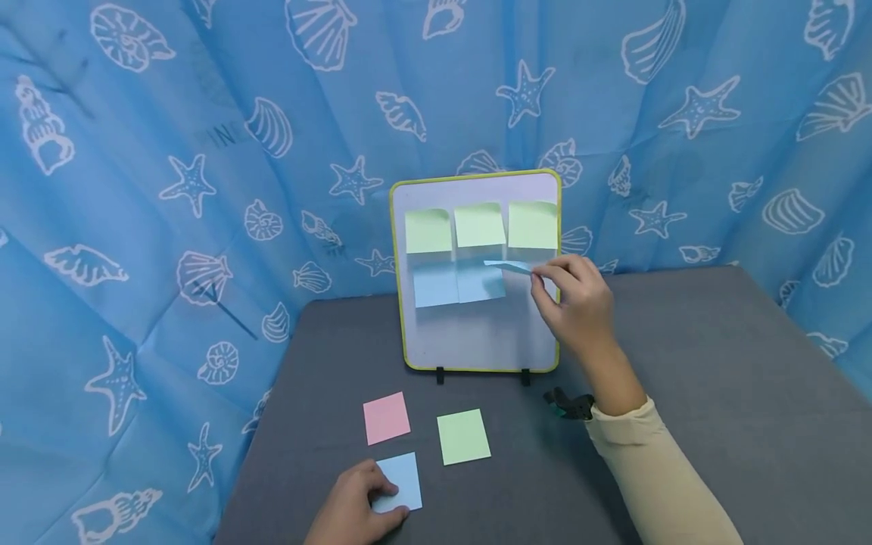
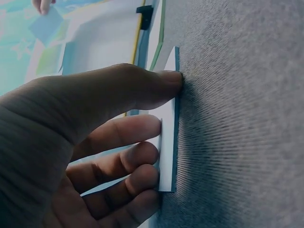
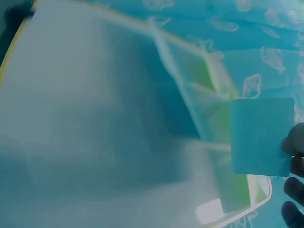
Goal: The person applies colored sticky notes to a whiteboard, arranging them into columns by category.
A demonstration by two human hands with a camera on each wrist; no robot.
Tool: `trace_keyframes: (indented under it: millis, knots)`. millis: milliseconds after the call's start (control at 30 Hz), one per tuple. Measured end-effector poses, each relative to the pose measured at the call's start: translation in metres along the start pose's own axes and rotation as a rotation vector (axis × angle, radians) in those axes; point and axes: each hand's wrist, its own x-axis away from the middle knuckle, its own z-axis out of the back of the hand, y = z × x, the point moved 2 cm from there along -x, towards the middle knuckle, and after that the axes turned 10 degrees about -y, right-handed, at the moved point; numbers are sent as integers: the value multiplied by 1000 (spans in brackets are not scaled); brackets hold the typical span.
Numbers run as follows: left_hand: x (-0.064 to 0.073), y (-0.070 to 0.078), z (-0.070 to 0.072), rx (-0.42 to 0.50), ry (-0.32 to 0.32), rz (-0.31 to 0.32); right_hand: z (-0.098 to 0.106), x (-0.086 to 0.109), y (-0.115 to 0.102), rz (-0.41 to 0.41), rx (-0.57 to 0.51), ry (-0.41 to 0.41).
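Note:
My right hand [image 1: 577, 303] pinches a single blue sticky note [image 1: 509, 266] by one edge, in front of a small whiteboard [image 1: 470, 341]. The right wrist view has this note [image 3: 262, 137] facing the camera, thumb and fingertips at its side. On the board, three green sticky notes [image 1: 480, 225] form a row, with two blue sticky notes [image 1: 436, 284] side by side below the left and middle ones. Low on the table, my left hand [image 1: 354, 503] holds a blue sticky note pad [image 1: 407, 477] between thumb and fingers; the left wrist view shows the pad's edge [image 2: 169, 142].
A pink sticky note pad [image 1: 387, 418] and a green one [image 1: 464, 437] lie on the grey table [image 1: 715, 439] before the board. Black feet [image 1: 525, 377] support the yellow-rimmed board. Behind it hangs a blue curtain [image 1: 463, 98] with white shells and starfish.

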Motion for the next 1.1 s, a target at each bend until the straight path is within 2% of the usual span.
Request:
trace_keyframes:
  millis: [133,300,567,800,1000,1100]
  knots:
    - [0,-2,-2,-9,31,-14,3,-1,9,50,124,-13]
    - [1,-3,-4,-36,60,-21,4,1,18,94,207,-32]
    - [4,0,-3,-27,32,-27,0,6,23,106,219,-77]
    - [5,2,-3,-47,47,-52,2,3,25,102,214,-76]
    - [5,-1,-5,-56,46,-34,6,0,26,132,234,-71]
    - [5,-2,-5,-67,48,-25,6,1,27,131,247,-103]
